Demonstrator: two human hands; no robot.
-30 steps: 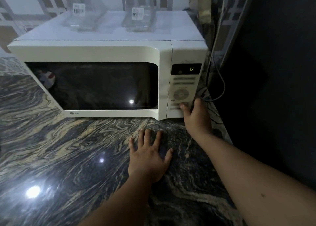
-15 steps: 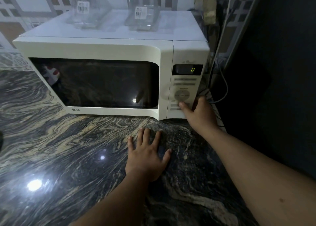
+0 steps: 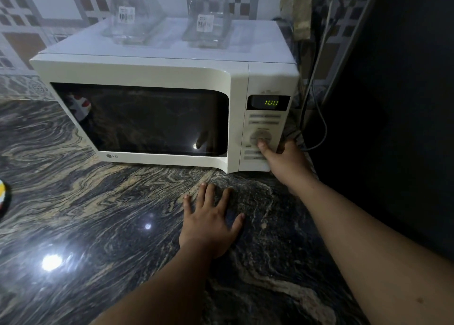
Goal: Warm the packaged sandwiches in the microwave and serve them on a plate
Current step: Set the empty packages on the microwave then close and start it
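Marbled dark stone countertop runs across the lower field, and the white microwave stands on it against the tiled wall, door closed, the dark window showing only reflections, so I cannot tell what lies inside. My right hand is at the lower right corner of the microwave: the thumb presses the round dial on the control panel, while the remaining fingers curl around the right side edge of the cabinet. The green display directly above the dial reads roughly "100". My left hand lies flat on the countertop in front of the microwave, fingers spread and straight, holding nothing, and apart from the cabinet. Compared with half a second ago, the display has changed from a single character to three digits, and my right thumb has moved up from the lower buttons onto the dial; the left hand has not shifted. Two clear glass containers with barcode labels stand on top of the microwave, side by side. Grey cables hang down just right of the cabinet, next to a dark panel that fills the right field. At the far left edge a small part of a round object with yellow and white on it rests on the countertop; too little shows to identify it.
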